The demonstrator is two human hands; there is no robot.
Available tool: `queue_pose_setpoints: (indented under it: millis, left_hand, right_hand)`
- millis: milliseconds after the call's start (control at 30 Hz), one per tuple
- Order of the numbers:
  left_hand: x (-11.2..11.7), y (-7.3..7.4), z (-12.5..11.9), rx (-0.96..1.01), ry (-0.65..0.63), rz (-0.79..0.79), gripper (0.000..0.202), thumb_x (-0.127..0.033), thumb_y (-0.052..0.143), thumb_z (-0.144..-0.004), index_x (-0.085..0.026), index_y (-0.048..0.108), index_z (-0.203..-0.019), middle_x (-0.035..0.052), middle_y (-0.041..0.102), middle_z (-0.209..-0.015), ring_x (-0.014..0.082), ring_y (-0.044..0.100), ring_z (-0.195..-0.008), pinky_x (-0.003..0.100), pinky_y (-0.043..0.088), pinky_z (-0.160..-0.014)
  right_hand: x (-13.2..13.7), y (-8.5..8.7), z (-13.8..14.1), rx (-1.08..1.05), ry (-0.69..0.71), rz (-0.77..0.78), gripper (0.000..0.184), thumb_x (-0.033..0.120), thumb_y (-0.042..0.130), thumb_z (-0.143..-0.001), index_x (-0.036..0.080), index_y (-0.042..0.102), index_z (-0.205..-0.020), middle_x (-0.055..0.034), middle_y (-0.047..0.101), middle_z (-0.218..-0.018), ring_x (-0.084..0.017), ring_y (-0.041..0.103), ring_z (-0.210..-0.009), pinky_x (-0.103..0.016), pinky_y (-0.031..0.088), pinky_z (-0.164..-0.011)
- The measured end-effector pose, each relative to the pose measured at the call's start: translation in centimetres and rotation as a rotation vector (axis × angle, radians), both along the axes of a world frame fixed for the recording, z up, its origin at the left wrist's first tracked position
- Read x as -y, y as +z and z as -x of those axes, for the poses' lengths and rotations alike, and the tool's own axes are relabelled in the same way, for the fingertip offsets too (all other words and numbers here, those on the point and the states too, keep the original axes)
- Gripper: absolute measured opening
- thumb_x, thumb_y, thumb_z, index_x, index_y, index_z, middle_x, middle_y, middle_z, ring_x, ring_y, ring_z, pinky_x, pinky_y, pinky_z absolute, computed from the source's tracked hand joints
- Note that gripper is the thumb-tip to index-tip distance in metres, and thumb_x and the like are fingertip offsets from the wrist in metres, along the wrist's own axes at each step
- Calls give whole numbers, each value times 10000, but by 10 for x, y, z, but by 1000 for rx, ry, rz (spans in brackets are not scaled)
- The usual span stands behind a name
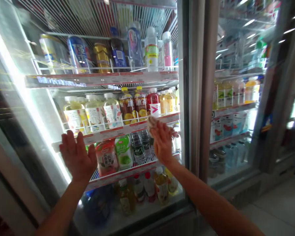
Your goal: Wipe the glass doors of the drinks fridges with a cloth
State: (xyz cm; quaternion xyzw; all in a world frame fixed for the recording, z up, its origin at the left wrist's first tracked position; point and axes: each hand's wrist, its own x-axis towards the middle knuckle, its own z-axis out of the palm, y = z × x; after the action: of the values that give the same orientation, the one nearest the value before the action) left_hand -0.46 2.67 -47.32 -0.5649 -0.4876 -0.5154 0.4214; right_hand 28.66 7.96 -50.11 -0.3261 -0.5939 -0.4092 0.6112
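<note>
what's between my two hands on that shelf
In the head view, between the left hand and right hand: a pink-label bottle, a green-label bottle and two clear bottles.

Single head-worn camera here, looking forward and a touch downward, right up close to the fridge (186, 98), its shelves (100, 78) filling the left.

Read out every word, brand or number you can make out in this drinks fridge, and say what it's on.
"冰茶": the two brown yellow-capped bottles, second shelf, only roughly legible.
"V": white label of the red bottle.
Too blurred to read: the characters on the blue can, top shelf.
Too blurred to read: the print on the pale white-capped bottles.
Too small to read: the shelf price strips.
</note>
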Motion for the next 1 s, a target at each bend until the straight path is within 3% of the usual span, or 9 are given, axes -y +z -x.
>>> queue_pose_setpoints:
  millis: [133, 267, 333, 400, 533, 600, 800, 867, 1000]
  left_hand:
    - [1, 0, 3, -46, 11, -38, 592, -364, 405, -894, -97, 308, -1413, 173, 224, -1513, 269, 126, -1425, 512, 146, -1140]
    - [2, 0, 1, -62, 35, -33, 581, -340, 401, -899, -81, 308, -1410, 178, 218, -1514, 258, 118, -1427, 496, 149, -1145]
    - [3, 1, 0, -44, 30, -23, 581, -347, 399, -898, -72, 319, -1403, 181, 224, -1511, 257, 114, -1427, 494, 143, -1147]
    - [2, 1, -1, -26, 17, -19, 582, -354, 408, -894, -71, 331, -1397, 178, 231, -1510, 261, 116, -1426, 493, 131, -1149]
    - [-2, -4, -1, -21, 10, -30, 576, -351, 411, -891, -63, 347, -1386, 185, 245, -1502, 287, 144, -1418, 520, 141, -1143]
    - [-3, -11, -1, -37, 29, -49, 566, -337, 399, -897, -54, 349, -1385, 205, 256, -1491, 307, 157, -1412, 551, 153, -1132]
    - [2, -34, -9, -21, 1, 28, 599, -331, 430, -897, -138, 270, -1440, 188, 202, -1512, 314, 106, -1420, 573, 121, -1136]
    - [5, -40, -12, -16, 1, 30, 607, -326, 427, -901, -173, 232, -1456, 164, 182, -1524, 301, 100, -1423, 554, 120, -1141]
    - [8, -51, -15, -90, 52, 18, 648, -282, 433, -904, -231, 132, -1476, 119, 143, -1539, 261, 97, -1427, 496, 142, -1149]
  right_hand:
    - [12, 2, 23, 211, 80, 59, 420, 167, 414, -879, 319, 517, -1257, 15, 481, -1393, -137, 192, -1418, -403, 245, -1149]
    - [-14, 43, -33, -99, 12, 62, 439, 178, 300, -913, 204, 464, -1319, -89, 383, -1461, -166, 138, -1432, -495, 221, -1140]
    - [-23, 41, -60, -96, -10, 52, 439, 177, 298, -915, 178, 465, -1321, -118, 366, -1467, -184, 146, -1431, -508, 231, -1134]
    - [-20, 9, -74, 15, -21, 50, 411, 163, 354, -901, 191, 512, -1279, -117, 394, -1451, -192, 189, -1421, -475, 251, -1138]
    - [4, -84, -78, 231, -38, 132, 407, 107, 423, -858, 221, 549, -1228, -76, 344, -1487, -228, 182, -1421, -480, 285, -1128]
    - [9, -96, -79, 326, -36, 183, 442, 79, 419, -850, 262, 542, -1234, -21, 344, -1491, -205, 176, -1424, -460, 287, -1135]
    - [-6, -3, -55, 58, 10, 73, 610, 88, 356, -888, 224, 207, -1464, -53, 146, -1558, -215, 76, -1441, -505, 176, -1160]
    - [-2, 0, -27, 72, 41, 52, 608, 104, 346, -892, 224, 196, -1469, -37, 113, -1565, -216, 78, -1440, -483, 154, -1170]
    - [16, -33, 20, 524, 121, 65, 529, 160, 407, -880, 306, 376, -1387, 56, 300, -1509, -157, 158, -1428, -415, 111, -1191]
